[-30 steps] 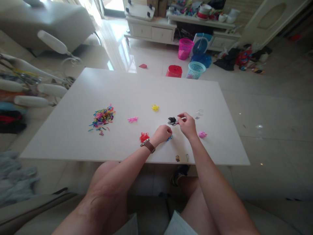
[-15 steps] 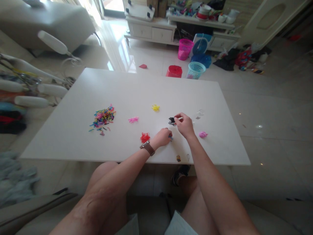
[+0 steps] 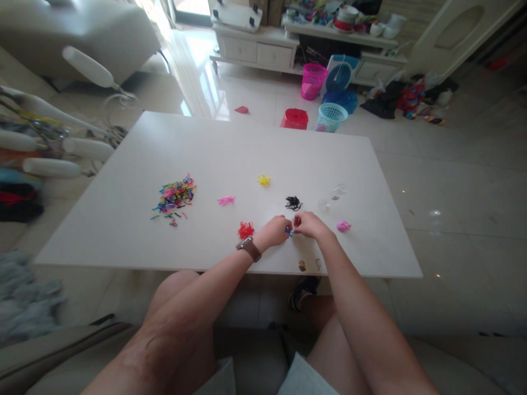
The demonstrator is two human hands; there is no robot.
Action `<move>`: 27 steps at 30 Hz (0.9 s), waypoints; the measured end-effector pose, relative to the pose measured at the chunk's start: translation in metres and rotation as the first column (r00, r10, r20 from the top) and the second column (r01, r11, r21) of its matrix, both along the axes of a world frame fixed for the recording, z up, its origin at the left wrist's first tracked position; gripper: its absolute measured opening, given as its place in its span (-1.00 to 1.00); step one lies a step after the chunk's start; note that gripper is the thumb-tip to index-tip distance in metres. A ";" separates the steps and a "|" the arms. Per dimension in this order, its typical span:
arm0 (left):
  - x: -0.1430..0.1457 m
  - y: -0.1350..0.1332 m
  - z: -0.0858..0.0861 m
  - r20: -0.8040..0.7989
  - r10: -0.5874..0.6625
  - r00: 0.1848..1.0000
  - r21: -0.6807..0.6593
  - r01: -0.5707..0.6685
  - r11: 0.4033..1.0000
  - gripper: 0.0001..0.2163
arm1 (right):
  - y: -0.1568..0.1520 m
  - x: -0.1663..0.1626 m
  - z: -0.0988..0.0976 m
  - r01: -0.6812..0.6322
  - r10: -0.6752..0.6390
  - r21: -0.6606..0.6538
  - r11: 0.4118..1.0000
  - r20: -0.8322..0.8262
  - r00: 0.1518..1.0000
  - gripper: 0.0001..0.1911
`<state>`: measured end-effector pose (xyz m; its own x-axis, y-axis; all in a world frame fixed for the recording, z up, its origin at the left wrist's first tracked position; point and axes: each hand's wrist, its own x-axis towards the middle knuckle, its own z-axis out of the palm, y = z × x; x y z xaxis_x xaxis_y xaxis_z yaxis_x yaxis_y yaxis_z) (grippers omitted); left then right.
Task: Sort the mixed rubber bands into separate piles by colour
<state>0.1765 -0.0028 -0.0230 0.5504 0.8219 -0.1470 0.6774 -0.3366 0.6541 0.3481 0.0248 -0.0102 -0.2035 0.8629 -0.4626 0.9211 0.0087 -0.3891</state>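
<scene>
My left hand (image 3: 274,231), with a brown-strapped watch (image 3: 249,248) on its wrist, is closed on small blue bands (image 3: 289,232) just above the table. Beside it, my right hand (image 3: 312,225) pinches at the fingertips, close to the blue bands; what it holds is too small to make out. Just beyond the hands lies a pile of black bands (image 3: 293,203). Red bands (image 3: 246,230) are heaped left of my left hand. Farther off are a yellow pile (image 3: 264,180) and a pink pile (image 3: 226,201).
On the white table (image 3: 197,142) a large mixed-colour pile (image 3: 176,196) lies at the left. Clear containers (image 3: 338,191) and a pink object (image 3: 343,226) sit at the right. A small yellow-and-dark figure (image 3: 302,265) is by the near edge. Baskets stand on the floor beyond.
My right hand has moved from the black pile back toward me, beside my left hand. The left hand stays at nearly the same place with the blue bands.
</scene>
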 end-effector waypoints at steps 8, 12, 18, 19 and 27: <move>-0.004 -0.001 0.009 0.008 0.037 0.999 0.013 -0.037 0.999 -0.74 | 0.000 0.011 -0.007 -0.011 0.003 0.096 0.995 0.080 0.997 -0.80; -0.015 0.005 0.018 0.049 0.084 0.995 0.024 -0.085 0.996 -0.77 | 0.002 0.025 -0.002 0.001 -0.009 0.066 0.998 0.119 0.993 -0.78; -0.048 0.019 0.027 0.090 0.214 0.973 0.014 -0.216 0.976 -0.79 | 0.004 0.032 0.001 -0.001 -0.002 0.029 1.000 0.121 0.993 -0.81; -0.055 0.021 0.028 0.091 0.237 0.967 0.011 -0.239 0.971 -0.79 | 0.004 0.031 0.000 0.003 -0.006 0.023 1.000 0.115 0.993 -0.83; -0.117 0.032 0.042 0.058 0.425 0.904 -0.003 -0.425 0.905 -0.79 | -0.001 0.040 0.009 0.034 -0.036 0.012 0.999 0.169 0.985 -0.80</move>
<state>0.0592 0.0291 0.0194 0.1559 0.9808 -0.1174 0.7197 -0.0314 0.6936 0.3880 0.0239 -0.0008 -0.0926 0.8722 -0.4803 0.9735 -0.0220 -0.2276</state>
